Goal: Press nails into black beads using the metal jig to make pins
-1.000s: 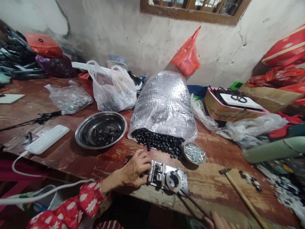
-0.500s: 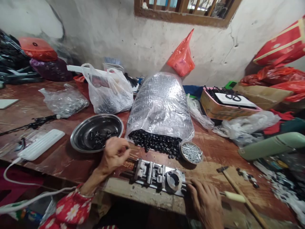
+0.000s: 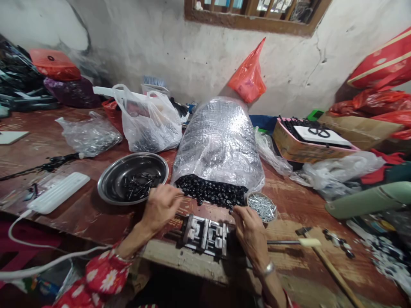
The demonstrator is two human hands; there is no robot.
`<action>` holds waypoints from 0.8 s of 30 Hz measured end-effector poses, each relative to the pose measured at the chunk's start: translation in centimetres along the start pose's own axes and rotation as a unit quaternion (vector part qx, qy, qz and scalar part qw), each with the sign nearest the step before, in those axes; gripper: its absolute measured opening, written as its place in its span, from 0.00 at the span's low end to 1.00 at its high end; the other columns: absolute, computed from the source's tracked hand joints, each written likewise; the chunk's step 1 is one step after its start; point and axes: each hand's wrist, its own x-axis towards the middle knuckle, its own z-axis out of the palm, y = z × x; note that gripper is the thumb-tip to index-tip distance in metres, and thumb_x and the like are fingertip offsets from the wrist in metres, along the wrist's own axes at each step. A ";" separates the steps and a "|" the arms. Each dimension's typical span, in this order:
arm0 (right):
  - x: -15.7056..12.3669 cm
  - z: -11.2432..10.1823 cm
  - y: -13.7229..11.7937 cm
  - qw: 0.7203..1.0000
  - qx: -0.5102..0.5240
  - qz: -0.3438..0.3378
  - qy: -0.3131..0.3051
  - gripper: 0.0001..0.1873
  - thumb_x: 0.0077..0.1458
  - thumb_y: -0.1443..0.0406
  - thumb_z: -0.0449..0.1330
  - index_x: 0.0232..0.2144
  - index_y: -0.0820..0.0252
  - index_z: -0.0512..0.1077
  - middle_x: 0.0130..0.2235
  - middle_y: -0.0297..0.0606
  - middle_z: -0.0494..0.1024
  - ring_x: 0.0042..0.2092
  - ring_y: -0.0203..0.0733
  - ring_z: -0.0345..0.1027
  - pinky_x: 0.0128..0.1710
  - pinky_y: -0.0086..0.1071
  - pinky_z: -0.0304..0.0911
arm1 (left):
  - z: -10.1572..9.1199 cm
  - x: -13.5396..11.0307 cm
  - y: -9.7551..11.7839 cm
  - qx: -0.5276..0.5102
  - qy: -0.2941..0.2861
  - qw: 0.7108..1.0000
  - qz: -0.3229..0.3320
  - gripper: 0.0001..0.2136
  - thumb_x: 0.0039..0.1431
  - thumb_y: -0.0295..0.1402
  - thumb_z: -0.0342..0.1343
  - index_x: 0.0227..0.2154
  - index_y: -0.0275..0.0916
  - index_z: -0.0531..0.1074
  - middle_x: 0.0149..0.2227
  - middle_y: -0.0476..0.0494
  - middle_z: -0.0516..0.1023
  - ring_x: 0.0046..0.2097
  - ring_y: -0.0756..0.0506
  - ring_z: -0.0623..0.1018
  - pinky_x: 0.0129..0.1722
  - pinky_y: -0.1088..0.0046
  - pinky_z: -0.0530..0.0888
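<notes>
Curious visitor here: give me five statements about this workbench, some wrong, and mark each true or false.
1. The metal bowl holds small dark pieces. True.
2. The right hand is nearer the dish of silver pieces than the left hand is. True.
3. That dish sits left of the metal bowl. False: it is to the right.
4. The right hand grips a tool's wooden handle. False: the hammer lies apart on the table.
5. A red bag hangs against the wall. True.
</notes>
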 end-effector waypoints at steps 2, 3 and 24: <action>1.8 1.3 -0.2 0.999 -0.032 -0.004 -0.024 0.10 0.68 0.64 0.53 0.44 0.57 0.75 0.40 0.41 0.77 0.42 0.46 0.68 0.44 0.38 0.61 | 2.0 1.0 1.9 -0.053 -0.107 0.992 0.045 0.06 0.67 0.32 0.56 0.40 0.43 0.78 0.40 0.44 0.80 0.45 0.40 0.75 0.45 0.62 0.67; 2.5 1.9 -0.2 0.999 -0.041 -0.004 -0.034 0.10 0.67 0.65 0.54 0.44 0.56 0.75 0.40 0.41 0.77 0.42 0.46 0.67 0.43 0.38 0.60 | 3.0 1.5 2.6 -0.060 -0.148 0.986 0.052 0.06 0.66 0.31 0.56 0.41 0.42 0.79 0.40 0.43 0.80 0.45 0.40 0.76 0.46 0.62 0.67; -2.1 -1.6 -1.5 0.981 0.176 0.050 -0.065 0.03 0.66 0.63 0.58 0.40 0.55 0.70 0.39 0.35 0.76 0.41 0.41 0.70 0.43 0.33 0.65 | 3.9 1.4 2.3 -0.232 -0.157 0.959 0.034 0.07 0.58 0.26 0.53 0.37 0.38 0.74 0.30 0.49 0.77 0.31 0.49 0.75 0.33 0.74 0.68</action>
